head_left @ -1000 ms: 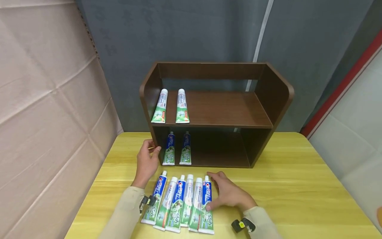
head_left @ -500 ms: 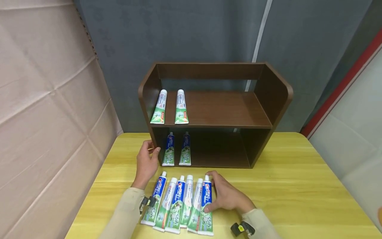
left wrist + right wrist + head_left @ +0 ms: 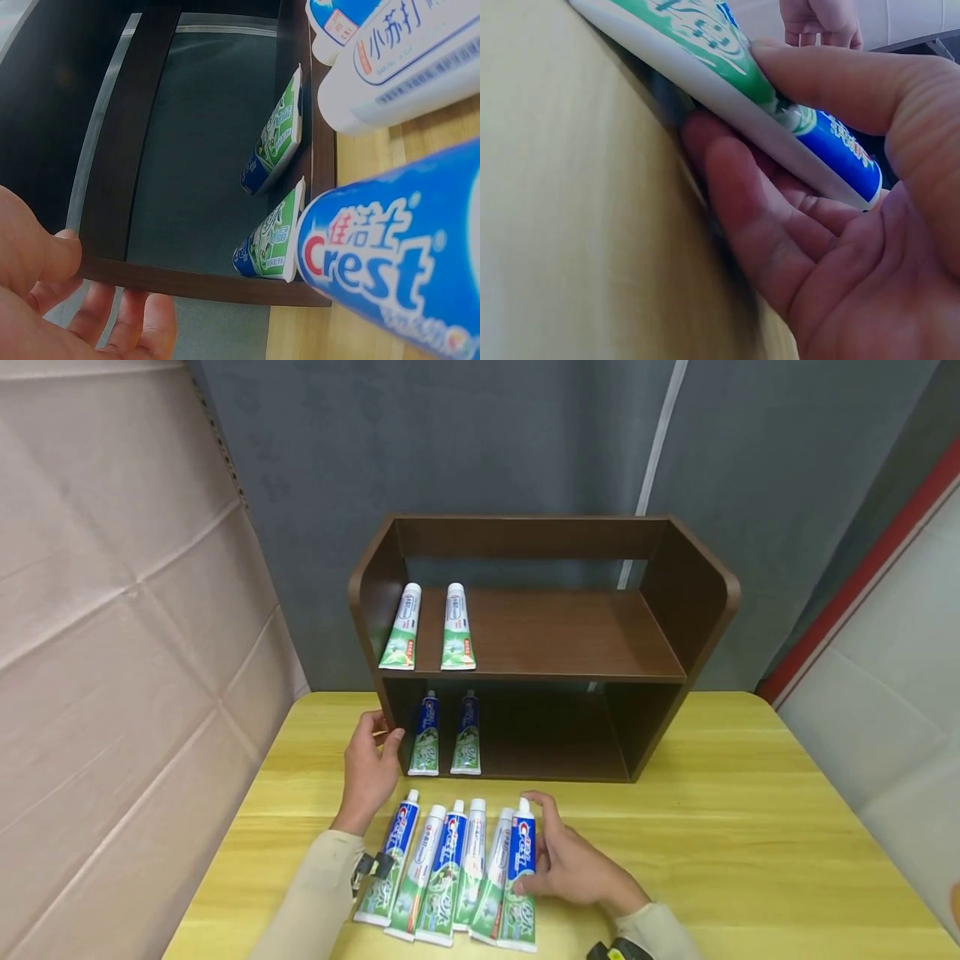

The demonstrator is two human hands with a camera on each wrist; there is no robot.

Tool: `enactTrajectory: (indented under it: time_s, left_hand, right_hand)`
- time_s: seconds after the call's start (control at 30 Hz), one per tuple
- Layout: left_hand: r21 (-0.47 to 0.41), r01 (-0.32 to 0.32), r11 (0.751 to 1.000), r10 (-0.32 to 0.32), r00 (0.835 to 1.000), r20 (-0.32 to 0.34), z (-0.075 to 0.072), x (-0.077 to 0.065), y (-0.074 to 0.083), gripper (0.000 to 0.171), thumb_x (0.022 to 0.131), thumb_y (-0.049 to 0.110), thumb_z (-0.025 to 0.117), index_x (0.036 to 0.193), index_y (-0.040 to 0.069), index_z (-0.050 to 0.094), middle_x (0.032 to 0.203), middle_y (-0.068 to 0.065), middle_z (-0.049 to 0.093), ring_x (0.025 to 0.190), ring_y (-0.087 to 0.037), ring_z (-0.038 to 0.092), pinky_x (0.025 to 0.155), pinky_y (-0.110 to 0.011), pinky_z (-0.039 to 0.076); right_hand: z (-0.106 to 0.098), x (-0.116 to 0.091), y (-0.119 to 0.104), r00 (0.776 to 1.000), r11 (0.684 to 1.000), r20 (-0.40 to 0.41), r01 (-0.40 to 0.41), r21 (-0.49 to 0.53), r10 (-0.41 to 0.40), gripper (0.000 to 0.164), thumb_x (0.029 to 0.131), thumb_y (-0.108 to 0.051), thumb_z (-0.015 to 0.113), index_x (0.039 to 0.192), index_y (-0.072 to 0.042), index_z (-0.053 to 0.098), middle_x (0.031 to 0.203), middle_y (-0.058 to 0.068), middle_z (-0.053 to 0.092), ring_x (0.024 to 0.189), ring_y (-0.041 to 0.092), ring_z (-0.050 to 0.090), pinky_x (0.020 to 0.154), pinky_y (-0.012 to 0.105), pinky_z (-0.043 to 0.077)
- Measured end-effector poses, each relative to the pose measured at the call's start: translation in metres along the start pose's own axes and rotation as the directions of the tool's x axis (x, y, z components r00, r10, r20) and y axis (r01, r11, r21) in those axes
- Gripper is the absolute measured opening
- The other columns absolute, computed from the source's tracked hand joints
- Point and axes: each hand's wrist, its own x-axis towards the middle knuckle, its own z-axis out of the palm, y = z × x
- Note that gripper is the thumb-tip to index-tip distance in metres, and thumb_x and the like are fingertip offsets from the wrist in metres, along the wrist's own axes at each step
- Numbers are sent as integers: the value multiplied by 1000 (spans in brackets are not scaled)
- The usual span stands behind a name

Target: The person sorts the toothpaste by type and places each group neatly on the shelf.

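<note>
Since the earlier frame, the rightmost tube (image 3: 522, 842) has moved slightly to the right at its top. I see the right hand (image 3: 581, 868) pinching it, thumb above, fingers beneath, beside the other tubes (image 3: 452, 843). The left hand (image 3: 371, 770) holds the shelf (image 3: 577, 631) by its left side.

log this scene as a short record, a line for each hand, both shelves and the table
left hand: grips the left side panel of the brown shelf unit
right hand: holds the rightmost Crest toothpaste tube
upper shelf: two white-and-green toothpaste tubes, towards the left
lower shelf: two blue-and-green Crest tubes, towards the left
wood-grain table: two other Crest tubes, three other white-and-green tubes
</note>
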Motion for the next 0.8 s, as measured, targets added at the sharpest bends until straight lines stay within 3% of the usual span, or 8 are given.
enactTrajectory:
  time_s: [0.43, 0.67, 0.8]
  left_hand:
    - [-7, -7, 1000, 7, 1000, 5, 0, 1, 2, 33, 108, 13, 59, 140, 5, 53, 128, -19, 62, 123, -41, 64, 109, -57, 54]
    - [-16, -2, 1000, 2, 1000, 4, 0, 1, 1, 32, 109, 12, 59, 140, 5, 53, 128, -19, 62, 124, -41, 64, 108, -57, 54]
    - [-19, 5, 1000, -5, 1000, 5, 0, 0, 0, 33, 109, 13, 58, 140, 6, 53, 129, -19, 62, 124, -41, 64, 109, -57, 54]
  right_hand:
    - [9, -6, 2, 998, 999, -54, 41, -12, -41, 120, 87, -25, 88, 170, -26, 2, 91, 5, 65, 68, 10, 60, 59, 25, 56]
    - [15, -7, 6, 986, 995, -129, 100, -27, -103, 93, 88, -20, 88, 161, -31, 30, 97, 5, 67, 76, 11, 65, 67, 27, 61]
    - [18, -9, 6, 973, 989, -177, 147, -10, -147, 70, 88, -15, 87, 147, -24, 51, 101, 8, 68, 80, 12, 67, 71, 29, 64]
